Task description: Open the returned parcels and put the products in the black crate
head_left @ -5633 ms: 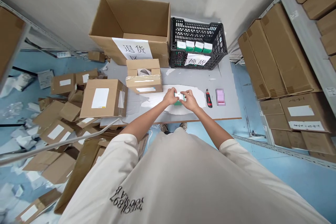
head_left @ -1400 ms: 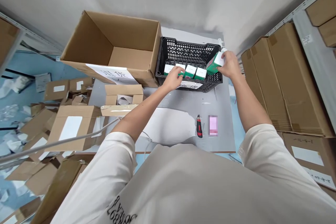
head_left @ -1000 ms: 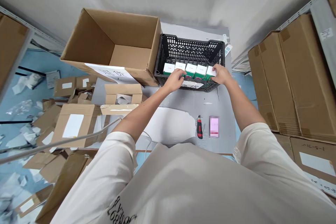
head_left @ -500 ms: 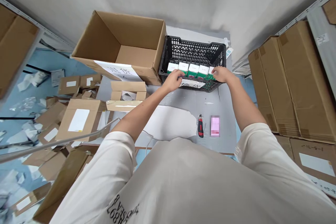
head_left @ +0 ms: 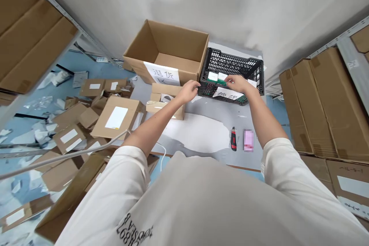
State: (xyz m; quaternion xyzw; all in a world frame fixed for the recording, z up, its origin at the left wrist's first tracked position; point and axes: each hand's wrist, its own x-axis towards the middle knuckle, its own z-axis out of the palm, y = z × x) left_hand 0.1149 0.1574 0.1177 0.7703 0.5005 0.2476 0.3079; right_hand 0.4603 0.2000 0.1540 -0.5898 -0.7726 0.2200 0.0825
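Note:
A black plastic crate stands at the back of the grey table, a paper label hanging on its front. Inside it is a row of green-and-white boxes. My right hand reaches over the crate's front rim and lies on the right part of that row, fingers loosely stretched, gripping nothing. My left hand hovers at the crate's front left corner, just above the table, fingers slightly curled and apart, holding nothing.
A large open cardboard box with a paper sign stands left of the crate. A small opened carton lies in front of it. A red-black utility knife and a pink phone lie at the right. Cartons litter the floor at the left; shelves of flat cardboard rise on the right.
My right hand carried a green-and-white box to the crate and set it into the row. Both hands then pressed the row together; my left hand has now drawn back off the boxes.

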